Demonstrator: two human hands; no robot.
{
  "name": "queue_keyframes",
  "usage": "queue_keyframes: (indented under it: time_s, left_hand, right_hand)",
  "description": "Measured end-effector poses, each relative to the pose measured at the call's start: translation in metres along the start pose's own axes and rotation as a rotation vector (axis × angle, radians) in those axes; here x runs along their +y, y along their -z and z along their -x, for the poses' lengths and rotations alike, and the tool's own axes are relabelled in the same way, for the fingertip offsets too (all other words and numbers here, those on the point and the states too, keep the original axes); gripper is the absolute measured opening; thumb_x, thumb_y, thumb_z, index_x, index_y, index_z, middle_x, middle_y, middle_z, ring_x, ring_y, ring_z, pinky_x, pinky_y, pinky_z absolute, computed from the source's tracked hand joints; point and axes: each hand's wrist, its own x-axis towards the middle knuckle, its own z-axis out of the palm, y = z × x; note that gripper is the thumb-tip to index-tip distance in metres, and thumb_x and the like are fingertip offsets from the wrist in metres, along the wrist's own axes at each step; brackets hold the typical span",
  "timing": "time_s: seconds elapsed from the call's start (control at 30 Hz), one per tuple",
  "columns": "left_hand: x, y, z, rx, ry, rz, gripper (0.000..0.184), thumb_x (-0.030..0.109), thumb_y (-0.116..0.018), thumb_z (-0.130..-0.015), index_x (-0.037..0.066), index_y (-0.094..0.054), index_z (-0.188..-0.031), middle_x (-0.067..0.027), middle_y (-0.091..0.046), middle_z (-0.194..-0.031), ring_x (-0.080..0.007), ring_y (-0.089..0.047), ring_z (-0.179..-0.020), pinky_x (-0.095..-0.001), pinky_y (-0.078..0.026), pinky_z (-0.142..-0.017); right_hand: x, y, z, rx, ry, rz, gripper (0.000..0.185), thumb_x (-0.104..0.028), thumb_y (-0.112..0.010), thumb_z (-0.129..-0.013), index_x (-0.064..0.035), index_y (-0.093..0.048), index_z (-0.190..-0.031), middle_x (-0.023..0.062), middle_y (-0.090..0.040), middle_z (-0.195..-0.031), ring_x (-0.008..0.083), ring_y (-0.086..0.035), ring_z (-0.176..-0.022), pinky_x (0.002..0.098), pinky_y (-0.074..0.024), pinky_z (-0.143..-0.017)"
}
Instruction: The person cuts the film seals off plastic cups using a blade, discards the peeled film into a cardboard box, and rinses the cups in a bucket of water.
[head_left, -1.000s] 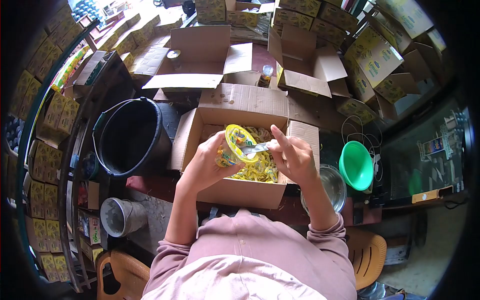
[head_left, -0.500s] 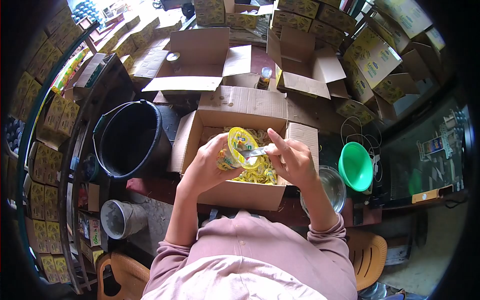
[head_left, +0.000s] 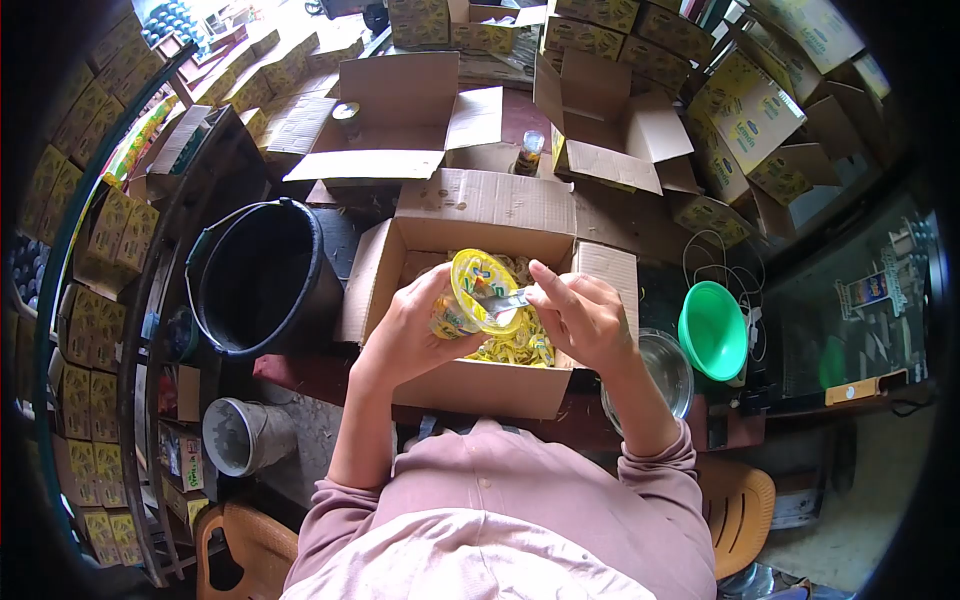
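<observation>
My left hand [head_left: 408,332] is wrapped round a printed plastic cup [head_left: 484,268] with a yellow rim, tilted so its printed top faces up and to the right. In my right hand [head_left: 592,318] is a flat metal blade [head_left: 507,302], pinched with the forefinger raised. The blade's far end lies against the cup's top; whether it has gone through cannot be made out. Both hands are over an open cardboard box [head_left: 480,388], which holds many curled yellow strips [head_left: 515,350].
A black bucket [head_left: 265,280] stands left of the box, and a grey bucket [head_left: 248,437] sits lower down. To the right are a clear bowl [head_left: 672,370] and a green bowl [head_left: 713,330]. Behind are open cartons [head_left: 400,105] and a small jar [head_left: 528,153].
The cup has shifted slightly left and up and turned a little in my left hand. My right hand has moved slightly left with the blade.
</observation>
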Motion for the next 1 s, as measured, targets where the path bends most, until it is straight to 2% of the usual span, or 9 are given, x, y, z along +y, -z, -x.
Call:
queue_keyframes:
  time_s: [0.53, 0.63, 0.73, 1.0]
  left_hand:
    - [-0.013, 0.000, -0.002, -0.017, 0.049, 0.065, 0.050, 0.014, -0.074, -0.064, -0.004, -0.048, -0.103, -0.0162, -0.057, -0.092, -0.0264, -0.059, -0.084, -0.0317, -0.047, -0.074]
    - [-0.016, -0.002, -0.002, -0.054, 0.077, 0.082, 0.047, 0.015, -0.074, -0.064, -0.004, -0.049, -0.100, -0.0158, -0.057, -0.091, -0.0257, -0.059, -0.083, -0.0312, -0.047, -0.073]
    - [-0.019, -0.003, -0.003, -0.069, 0.084, 0.109, 0.046, 0.015, -0.074, -0.064, -0.004, -0.050, -0.098, -0.0157, -0.057, -0.090, -0.0246, -0.059, -0.082, -0.0305, -0.047, -0.072]
    - [-0.021, -0.006, -0.003, -0.088, 0.108, 0.179, 0.045, 0.016, -0.073, -0.066, -0.003, -0.050, -0.099, -0.0148, -0.059, -0.089, -0.0231, -0.059, -0.082, -0.0311, -0.047, -0.073]
  right_hand:
    - [0.006, -0.012, 0.001, -0.049, -0.027, 0.027, 0.054, 0.001, -0.061, -0.066, 0.0000, -0.049, -0.118, 0.0056, -0.053, -0.058, 0.0168, -0.055, -0.053, 0.0295, -0.0480, -0.052]
    - [0.005, -0.018, 0.000, -0.059, -0.005, 0.009, 0.052, 0.001, -0.065, -0.067, 0.0016, -0.049, -0.116, 0.0047, -0.052, -0.056, 0.0170, -0.054, -0.051, 0.0308, -0.0439, -0.047]
    - [0.008, -0.020, 0.005, -0.059, -0.024, 0.003, 0.051, 0.002, -0.064, -0.067, 0.0017, -0.049, -0.116, 0.0046, -0.052, -0.056, 0.0169, -0.054, -0.051, 0.0306, -0.0443, -0.047]
    - [0.008, -0.012, 0.008, -0.062, -0.047, -0.011, 0.054, 0.003, -0.061, -0.066, 0.0004, -0.048, -0.118, 0.0051, -0.052, -0.057, 0.0172, -0.054, -0.052, 0.0302, -0.0466, -0.050]
